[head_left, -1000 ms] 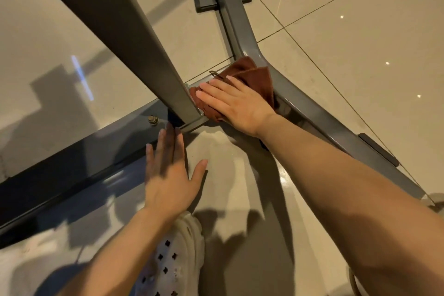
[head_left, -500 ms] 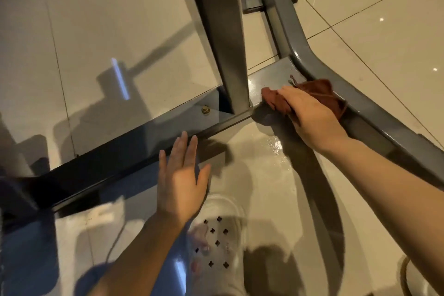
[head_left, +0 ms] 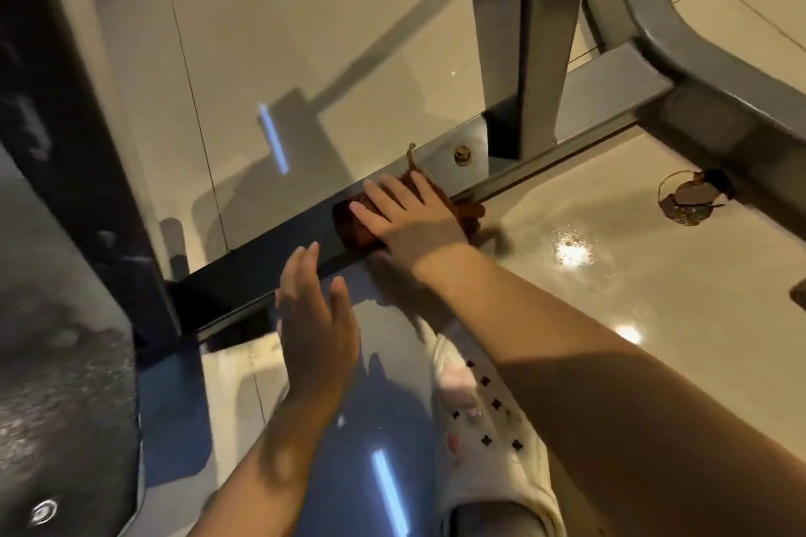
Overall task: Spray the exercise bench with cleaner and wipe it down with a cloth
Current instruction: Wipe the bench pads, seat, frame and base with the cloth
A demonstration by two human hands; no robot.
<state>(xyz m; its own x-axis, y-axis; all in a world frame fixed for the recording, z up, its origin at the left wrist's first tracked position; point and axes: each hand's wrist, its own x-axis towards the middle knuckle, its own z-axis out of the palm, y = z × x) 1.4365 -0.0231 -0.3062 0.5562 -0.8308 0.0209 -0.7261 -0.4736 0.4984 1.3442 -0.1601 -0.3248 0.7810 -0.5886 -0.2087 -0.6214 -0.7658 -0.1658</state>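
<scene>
Wiping step, mid-frame: right hand (head_left: 408, 222) presses the cloth (head_left: 355, 227) flat-fingered on the bench's floor bar (head_left: 602, 100) — left hand (head_left: 316, 314) hovers spread, empty — next, probably a stroke toward lower left.

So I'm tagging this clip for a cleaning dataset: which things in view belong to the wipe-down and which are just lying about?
Part of the job:
- brown cloth, pressed flat by the right hand
- bench frame bar under the cloth
- black bench pad at the left edge

Just there:
- left hand, open, holding nothing
- white perforated shoe
- tiled floor
</scene>
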